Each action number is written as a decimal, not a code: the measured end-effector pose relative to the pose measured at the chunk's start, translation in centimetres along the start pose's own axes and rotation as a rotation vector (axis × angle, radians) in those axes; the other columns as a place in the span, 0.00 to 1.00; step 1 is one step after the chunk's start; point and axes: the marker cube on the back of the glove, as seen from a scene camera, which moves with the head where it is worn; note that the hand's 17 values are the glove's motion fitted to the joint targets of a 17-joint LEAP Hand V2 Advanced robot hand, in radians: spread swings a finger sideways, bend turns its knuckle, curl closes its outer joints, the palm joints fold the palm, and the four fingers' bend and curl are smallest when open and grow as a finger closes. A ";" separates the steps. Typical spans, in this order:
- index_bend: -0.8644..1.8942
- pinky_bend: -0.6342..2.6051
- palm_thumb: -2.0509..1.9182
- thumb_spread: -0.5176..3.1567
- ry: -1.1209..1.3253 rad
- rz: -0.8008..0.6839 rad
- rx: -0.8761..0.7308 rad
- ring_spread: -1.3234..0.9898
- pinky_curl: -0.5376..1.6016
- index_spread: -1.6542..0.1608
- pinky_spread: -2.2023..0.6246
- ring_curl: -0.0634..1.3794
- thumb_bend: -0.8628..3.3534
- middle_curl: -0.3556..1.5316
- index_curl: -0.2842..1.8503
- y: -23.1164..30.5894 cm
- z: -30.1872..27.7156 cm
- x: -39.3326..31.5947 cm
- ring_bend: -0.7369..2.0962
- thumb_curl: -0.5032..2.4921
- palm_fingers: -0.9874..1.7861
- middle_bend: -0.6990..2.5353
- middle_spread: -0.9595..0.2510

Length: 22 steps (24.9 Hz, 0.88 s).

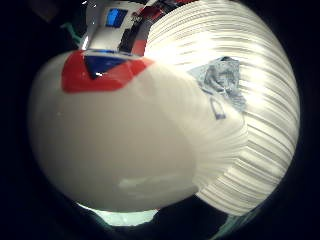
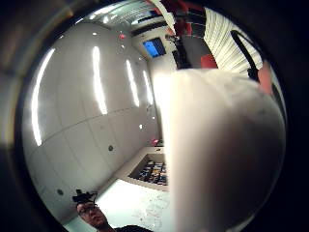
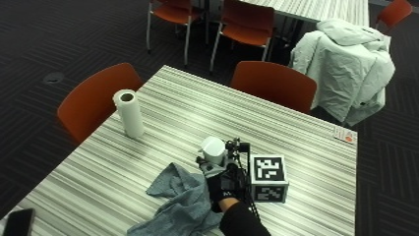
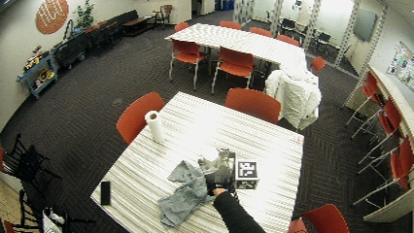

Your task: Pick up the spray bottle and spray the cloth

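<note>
A long table (image 3: 196, 113) with a striped grey-and-white top carries everything here. The largest loose item on it is a crumpled grey-blue cloth (image 3: 180, 201), soft and folded on itself, spread near the table's front edge. A roll of white paper towels (image 3: 130, 113) stands upright on its end well apart from it, near the edge by an orange chair (image 3: 92, 105). A flat dark phone (image 3: 18, 222) lies at the table's corner, and a small card (image 3: 342, 133) rests near the opposite edge. The white plastic spray bottle (image 3: 213, 151), smooth and rounded with a red and blue label (image 1: 102, 72), is held just beside the cloth's edge. The gloved right hand (image 3: 224, 184) has its fingers curled around the bottle's body, gripping it; the bottle fills both palm views.
</note>
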 end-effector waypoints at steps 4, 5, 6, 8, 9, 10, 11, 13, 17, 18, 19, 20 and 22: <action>0.44 0.24 0.83 0.30 0.198 0.073 -0.034 0.53 0.36 0.83 0.80 0.37 0.20 0.47 0.39 -0.2 0.5 1.1 0.42 0.39 0.64 0.35 0.79; 0.44 0.24 0.83 0.30 0.268 0.097 -0.055 0.53 0.36 0.83 0.80 0.37 0.20 0.47 0.39 -0.3 0.7 1.5 0.42 0.39 0.64 0.35 0.79; 0.44 0.24 0.83 0.30 0.341 0.123 -0.078 0.53 0.36 0.83 0.80 0.37 0.20 0.47 0.39 -0.3 0.9 2.1 0.42 0.39 0.65 0.35 0.79; 0.44 0.24 0.83 0.29 0.483 0.171 -0.126 0.53 0.36 0.83 0.80 0.37 0.20 0.47 0.39 -0.2 1.3 3.2 0.42 0.39 0.65 0.35 0.80; 0.43 0.24 0.83 0.29 0.555 0.193 -0.149 0.54 0.36 0.83 0.80 0.37 0.20 0.47 0.39 -0.2 1.4 3.8 0.42 0.40 0.65 0.34 0.80; 0.43 0.24 0.83 0.29 0.630 0.214 -0.174 0.54 0.36 0.84 0.80 0.37 0.20 0.48 0.39 -0.1 1.5 4.3 0.42 0.40 0.65 0.34 0.80; 0.43 0.24 0.83 0.29 0.710 0.234 -0.201 0.54 0.36 0.84 0.80 0.37 0.20 0.48 0.39 0.0 1.6 4.9 0.42 0.40 0.65 0.34 0.80; 0.43 0.24 0.83 0.29 0.876 0.266 -0.253 0.54 0.37 0.84 0.80 0.37 0.20 0.48 0.39 0.3 1.8 5.8 0.42 0.40 0.66 0.34 0.81; 0.43 0.24 0.83 0.28 1.171 0.293 -0.315 0.55 0.37 0.84 0.80 0.38 0.20 0.48 0.40 0.9 1.8 7.1 0.41 0.40 0.67 0.34 0.81; 0.42 0.24 0.83 0.28 1.226 0.296 -0.324 0.55 0.37 0.85 0.80 0.38 0.20 0.48 0.40 1.1 1.8 7.4 0.41 0.40 0.67 0.34 0.81; 0.42 0.24 0.83 0.28 1.270 0.300 -0.333 0.55 0.37 0.85 0.81 0.38 0.20 0.48 0.40 1.2 1.6 7.6 0.41 0.40 0.67 0.34 0.81; 0.42 0.25 0.83 0.27 1.304 0.303 -0.339 0.55 0.38 0.85 0.81 0.38 0.20 0.48 0.40 1.4 1.5 7.9 0.41 0.40 0.67 0.34 0.81; 0.42 0.25 0.83 0.27 1.340 0.312 -0.348 0.55 0.38 0.85 0.81 0.38 0.20 0.48 0.40 1.6 1.1 8.4 0.41 0.40 0.68 0.34 0.81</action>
